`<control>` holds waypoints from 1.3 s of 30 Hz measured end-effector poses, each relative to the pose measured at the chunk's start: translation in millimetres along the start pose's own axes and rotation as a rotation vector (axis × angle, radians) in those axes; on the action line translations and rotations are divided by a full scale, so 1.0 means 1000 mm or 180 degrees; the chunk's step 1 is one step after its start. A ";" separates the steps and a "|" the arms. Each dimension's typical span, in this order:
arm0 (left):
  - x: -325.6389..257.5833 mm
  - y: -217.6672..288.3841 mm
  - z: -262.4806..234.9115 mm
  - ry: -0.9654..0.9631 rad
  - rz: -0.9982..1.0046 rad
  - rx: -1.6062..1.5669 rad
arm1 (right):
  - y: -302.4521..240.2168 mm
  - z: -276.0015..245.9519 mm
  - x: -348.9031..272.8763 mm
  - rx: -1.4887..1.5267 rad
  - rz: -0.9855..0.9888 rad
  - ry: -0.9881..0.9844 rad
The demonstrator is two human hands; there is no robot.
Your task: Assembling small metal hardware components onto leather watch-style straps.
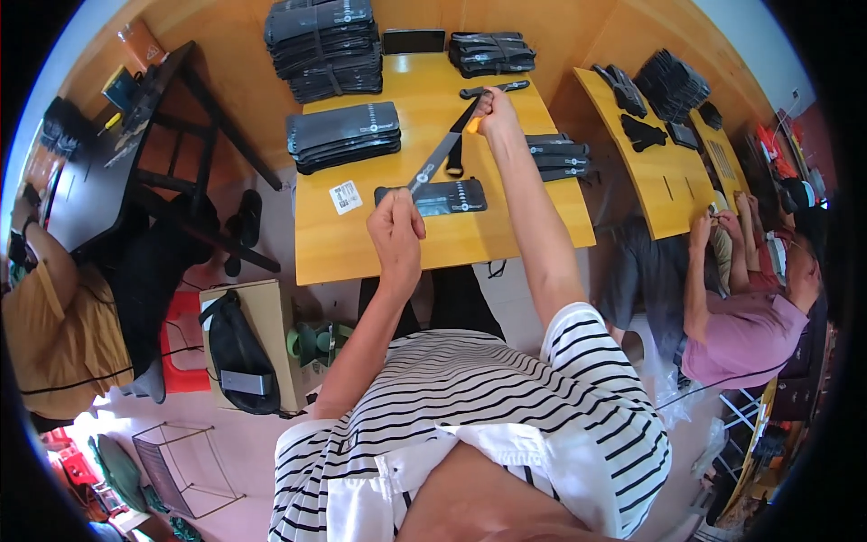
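Observation:
Between my two hands a dark grey strap (437,161) with pale print is stretched slantwise above the yellow table (343,257). My left hand (396,230) is closed on its near end. Farther off, my right hand (495,113) pinches the far end, and a small yellow-orange piece (472,126) shows at its fingers; its kind is unclear. A dark strip (510,87) crosses just beyond that hand. Below the strap lie a black looped band (455,161) and a flat dark pouch (461,196). A white printed label (345,197) lies left of the pouch.
Stacks of dark pouches stand at the table's left (343,135), back left (323,50), back right (492,54) and right edge (558,158). A black screen (414,42) leans at the back. Co-workers sit left and right; a cardboard box (282,334) stands beside me.

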State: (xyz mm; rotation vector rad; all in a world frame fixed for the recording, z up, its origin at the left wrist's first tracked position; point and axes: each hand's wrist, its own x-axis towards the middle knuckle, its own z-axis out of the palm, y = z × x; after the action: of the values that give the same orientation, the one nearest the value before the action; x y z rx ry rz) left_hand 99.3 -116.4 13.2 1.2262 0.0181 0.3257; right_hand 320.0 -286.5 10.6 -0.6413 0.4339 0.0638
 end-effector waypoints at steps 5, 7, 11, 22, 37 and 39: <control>-0.024 0.013 -0.012 0.0082 -0.0059 0.0030 | -0.027 0.003 0.039 0.0024 -0.0494 0.0177; -0.036 0.021 -0.022 0.0115 -0.0071 0.0069 | -0.047 0.009 0.043 0.0247 -0.0767 0.0656; -0.051 0.031 -0.057 0.0442 0.0078 -0.0029 | -0.109 -0.015 0.054 0.0115 -0.1322 0.0261; -0.003 0.066 -0.138 0.0679 0.0094 0.0536 | -0.138 -0.009 -0.109 -0.1648 -0.1807 -0.0908; -0.044 -0.040 -0.164 0.1209 -0.1492 0.0922 | -0.085 -0.061 -0.145 -0.2554 -0.1723 -0.0574; -0.042 -0.039 -0.166 0.1257 -0.1767 0.1172 | -0.084 -0.062 -0.149 -0.2589 -0.1756 -0.0627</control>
State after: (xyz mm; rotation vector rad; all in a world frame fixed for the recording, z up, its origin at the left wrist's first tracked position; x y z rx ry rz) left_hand 37.5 14.3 -86.2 1.4432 0.7742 0.0710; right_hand 177.5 -379.8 75.2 -1.5221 0.0075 -0.2335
